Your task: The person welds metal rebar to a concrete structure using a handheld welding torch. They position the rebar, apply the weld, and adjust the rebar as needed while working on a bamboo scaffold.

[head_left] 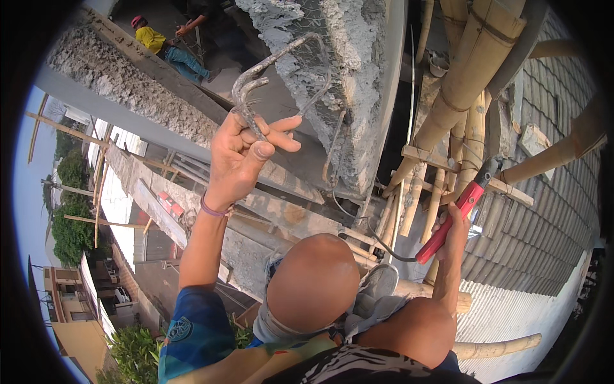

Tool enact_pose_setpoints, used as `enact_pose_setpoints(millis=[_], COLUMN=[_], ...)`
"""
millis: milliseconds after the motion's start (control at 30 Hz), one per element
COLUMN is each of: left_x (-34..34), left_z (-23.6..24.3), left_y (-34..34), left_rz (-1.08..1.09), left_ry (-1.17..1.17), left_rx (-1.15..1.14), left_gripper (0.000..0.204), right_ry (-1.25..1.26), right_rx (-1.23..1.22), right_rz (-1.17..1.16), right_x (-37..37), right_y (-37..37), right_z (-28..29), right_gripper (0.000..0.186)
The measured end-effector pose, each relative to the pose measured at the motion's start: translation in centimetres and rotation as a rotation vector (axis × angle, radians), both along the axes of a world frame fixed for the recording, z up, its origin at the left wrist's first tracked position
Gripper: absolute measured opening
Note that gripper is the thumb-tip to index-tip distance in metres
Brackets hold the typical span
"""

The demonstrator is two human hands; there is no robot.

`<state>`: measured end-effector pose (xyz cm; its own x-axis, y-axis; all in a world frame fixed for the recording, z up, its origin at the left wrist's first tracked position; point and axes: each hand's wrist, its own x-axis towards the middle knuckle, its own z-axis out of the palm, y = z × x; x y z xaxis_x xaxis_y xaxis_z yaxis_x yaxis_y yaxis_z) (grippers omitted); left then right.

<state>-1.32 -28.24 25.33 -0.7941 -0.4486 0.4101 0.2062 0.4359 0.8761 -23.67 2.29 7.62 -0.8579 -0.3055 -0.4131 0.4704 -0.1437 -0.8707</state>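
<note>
My left hand [236,157] is raised at the upper middle, fingers curled around the lower end of a bent, cement-caked steel bar [246,86] beside rough grey concrete [355,57]. A thinner bent rod curves alongside it. At the right, my right hand [451,227] grips a red handheld power tool [470,198] with a dark metal head, held angled upward near the bamboo poles. A dark cord [400,256] runs from the tool's lower end toward the concrete. My bare knees [313,275] are bent below both hands, and a sandalled or shod foot shows between them.
Bamboo scaffolding [448,109] fills the upper right, with a small bucket [439,63] and a tiled roof [550,211] beyond. A concrete ledge [288,211] crosses beneath me. A co-worker in yellow [150,40] and another person are upper left. Buildings and trees lie far below left.
</note>
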Motion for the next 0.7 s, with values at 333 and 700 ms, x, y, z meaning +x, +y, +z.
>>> enact_pose_setpoints(millis=[333, 700], left_x=[-0.2, 0.7], left_z=[-2.4, -2.1], left_y=[-1.0, -3.3], left_rz=[-0.063, -0.213], left_ry=[0.079, 0.152], left_rx=[0.075, 0.054], left_gripper=[0.064, 0.057], right_ry=[-0.019, 0.213], right_rx=[0.084, 0.181], right_rz=[-0.037, 0.065], right_x=[0.9, 1.0], right_y=[0.9, -4.5], right_z=[4.6, 7.9], right_gripper=[0.030, 0.033])
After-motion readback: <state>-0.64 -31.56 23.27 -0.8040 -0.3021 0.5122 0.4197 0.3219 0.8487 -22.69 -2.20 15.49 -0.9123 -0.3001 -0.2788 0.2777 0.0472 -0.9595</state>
